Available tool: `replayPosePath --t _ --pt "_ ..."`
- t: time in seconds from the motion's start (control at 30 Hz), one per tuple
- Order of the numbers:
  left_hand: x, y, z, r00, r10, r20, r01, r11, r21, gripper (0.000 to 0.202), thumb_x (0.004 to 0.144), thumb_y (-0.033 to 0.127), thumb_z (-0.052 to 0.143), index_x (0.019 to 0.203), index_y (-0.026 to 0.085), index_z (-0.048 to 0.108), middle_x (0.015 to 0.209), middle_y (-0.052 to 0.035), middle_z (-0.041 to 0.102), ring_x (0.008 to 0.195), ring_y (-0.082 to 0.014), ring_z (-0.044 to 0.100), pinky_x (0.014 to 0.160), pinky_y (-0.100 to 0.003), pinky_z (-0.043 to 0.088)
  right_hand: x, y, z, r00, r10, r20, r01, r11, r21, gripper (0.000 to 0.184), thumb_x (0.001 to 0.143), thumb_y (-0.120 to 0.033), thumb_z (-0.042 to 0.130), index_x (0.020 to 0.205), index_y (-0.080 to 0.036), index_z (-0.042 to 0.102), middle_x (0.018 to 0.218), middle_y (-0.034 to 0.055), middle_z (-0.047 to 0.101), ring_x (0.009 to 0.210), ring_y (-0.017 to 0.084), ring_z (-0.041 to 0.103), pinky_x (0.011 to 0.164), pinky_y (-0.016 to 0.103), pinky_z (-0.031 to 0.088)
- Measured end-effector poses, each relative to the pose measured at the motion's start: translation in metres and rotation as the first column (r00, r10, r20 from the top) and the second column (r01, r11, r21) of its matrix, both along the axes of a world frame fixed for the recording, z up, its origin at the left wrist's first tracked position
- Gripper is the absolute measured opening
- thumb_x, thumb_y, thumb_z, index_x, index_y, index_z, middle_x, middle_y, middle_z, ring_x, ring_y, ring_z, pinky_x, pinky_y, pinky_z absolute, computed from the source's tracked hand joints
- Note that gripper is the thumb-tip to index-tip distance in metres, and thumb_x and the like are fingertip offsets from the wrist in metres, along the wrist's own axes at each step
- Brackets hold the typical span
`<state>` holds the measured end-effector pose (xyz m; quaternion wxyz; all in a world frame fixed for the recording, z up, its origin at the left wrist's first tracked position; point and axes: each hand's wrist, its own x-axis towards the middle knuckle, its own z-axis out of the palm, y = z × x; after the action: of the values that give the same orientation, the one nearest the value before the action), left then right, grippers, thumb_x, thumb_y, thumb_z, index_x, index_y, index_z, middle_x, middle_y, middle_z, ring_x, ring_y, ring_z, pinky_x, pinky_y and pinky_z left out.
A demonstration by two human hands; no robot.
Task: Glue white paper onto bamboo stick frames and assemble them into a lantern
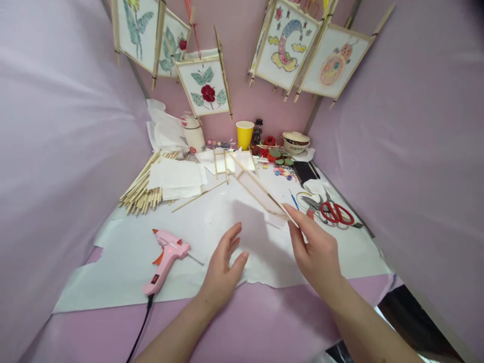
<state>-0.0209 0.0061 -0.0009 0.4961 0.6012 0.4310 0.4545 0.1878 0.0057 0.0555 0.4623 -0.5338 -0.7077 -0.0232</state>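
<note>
My right hand is closed in a pinch on the lower corner of a light frame of thin, square wooden sticks, which tilts up over the middle of the work area with a pale paper panel fixed to it. My left hand is open and empty, its fingers loosely spread above a crinkled white paper sheet. Left of it lies a glossy pink hot glue gun trailing a black cord. At upper left sits a rough pile of wooden sticks beside stacked white paper squares. Red-handled scissors lie to the right. A yellow paper cup stands at the far edge. Soft lilac fabric walls enclose the pink tabletop, and painted paper panels in stick frames hang overhead.
</note>
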Motion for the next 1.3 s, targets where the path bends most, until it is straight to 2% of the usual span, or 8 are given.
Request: replayPosePath --t 0.3,0.43,0.53,0.67,0.8,0.9,1.1,1.3 --pt "0.002 -0.002 0.004 0.967 -0.098 0.237 0.131 0.983 -0.127 0.047 0.092 0.032 0.059 0.137 0.029 0.046 0.153 -0.0061 0.038 0.144 -0.0244 0.031 0.118 -0.044 0.029 0.005 -0.015 0.023 0.976 -0.132 0.172 0.111 0.986 0.128 0.056 0.093 -0.004 0.046 0.144 -0.028 0.045 0.135 0.0028 0.060 0.124 0.018 0.057 0.109 0.033 0.044" --pt "0.006 0.003 0.007 0.828 -0.034 0.560 0.219 0.938 -0.267 0.047 0.088 0.034 0.064 0.134 0.029 0.052 0.153 -0.0042 0.040 0.144 -0.0245 0.031 0.119 -0.042 0.026 -0.024 -0.019 0.014 0.940 0.051 0.337 -0.062 0.998 0.022 0.061 0.091 0.002 0.033 0.150 -0.016 0.034 0.145 0.0122 0.050 0.138 0.021 0.042 0.114 0.043 0.038" --pt "0.006 0.008 0.012 0.673 0.097 0.734 0.354 0.829 -0.433 0.036 0.088 0.042 0.060 0.117 0.021 0.064 0.139 -0.0078 0.056 0.136 -0.0274 0.043 0.115 -0.044 0.031 -0.055 -0.021 0.000 0.884 0.276 0.377 -0.209 0.955 -0.210 0.057 0.089 0.002 0.030 0.145 -0.007 0.039 0.148 0.0195 0.043 0.141 0.028 0.036 0.111 0.051 0.040" --pt "0.000 0.012 0.017 0.635 0.186 0.750 0.416 0.736 -0.535 0.025 0.089 0.036 0.058 0.098 0.015 0.069 0.114 -0.0102 0.068 0.119 -0.0279 0.058 0.109 -0.044 0.040 -0.059 -0.022 -0.003 0.836 0.494 0.240 -0.384 0.838 -0.389 0.052 0.095 -0.009 0.039 0.147 -0.012 0.036 0.151 0.0139 0.040 0.142 0.023 0.033 0.117 0.049 0.033" --pt "-0.002 0.013 0.017 0.590 0.205 0.781 0.411 0.756 -0.510 0.016 0.085 0.023 0.061 0.099 0.015 0.066 0.119 -0.0108 0.066 0.117 -0.0277 0.060 0.109 -0.044 0.040 -0.015 -0.004 -0.004 0.955 0.295 0.037 -0.275 0.923 -0.268 0.041 0.097 -0.020 0.046 0.138 -0.018 0.045 0.144 0.0115 0.049 0.136 0.019 0.043 0.113 0.040 0.039" --pt "-0.003 0.014 0.017 0.628 0.237 0.741 0.363 0.753 -0.549 0.013 0.083 0.019 0.063 0.095 0.014 0.064 0.122 -0.0128 0.065 0.120 -0.0291 0.059 0.110 -0.044 0.041 0.020 0.018 -0.015 0.990 0.106 -0.098 -0.131 0.947 -0.293 0.033 0.095 -0.026 0.051 0.127 -0.022 0.055 0.134 0.0094 0.057 0.127 0.022 0.053 0.106 0.042 0.045" --pt "-0.009 0.009 0.026 0.909 0.178 0.377 0.067 0.830 -0.554 0.039 0.087 0.025 0.062 0.125 0.018 0.056 0.120 -0.0110 0.066 0.117 -0.0271 0.060 0.103 -0.044 0.047 0.036 0.035 -0.042 0.970 -0.040 -0.242 -0.084 0.872 -0.482 0.026 0.092 -0.029 0.051 0.115 -0.023 0.061 0.115 0.0057 0.067 0.097 0.019 0.067 0.086 0.036 0.052" --pt "-0.011 0.005 0.017 0.961 0.263 -0.082 -0.275 0.912 -0.304 0.088 0.087 0.032 0.059 0.156 0.022 0.005 0.142 -0.0148 0.049 0.139 -0.0280 0.039 0.115 -0.048 0.031 0.026 0.028 -0.047 0.997 0.043 -0.068 -0.074 0.831 -0.552 0.023 0.093 -0.031 0.051 0.111 -0.022 0.063 0.101 0.0030 0.068 0.079 0.017 0.064 0.076 0.033 0.050"
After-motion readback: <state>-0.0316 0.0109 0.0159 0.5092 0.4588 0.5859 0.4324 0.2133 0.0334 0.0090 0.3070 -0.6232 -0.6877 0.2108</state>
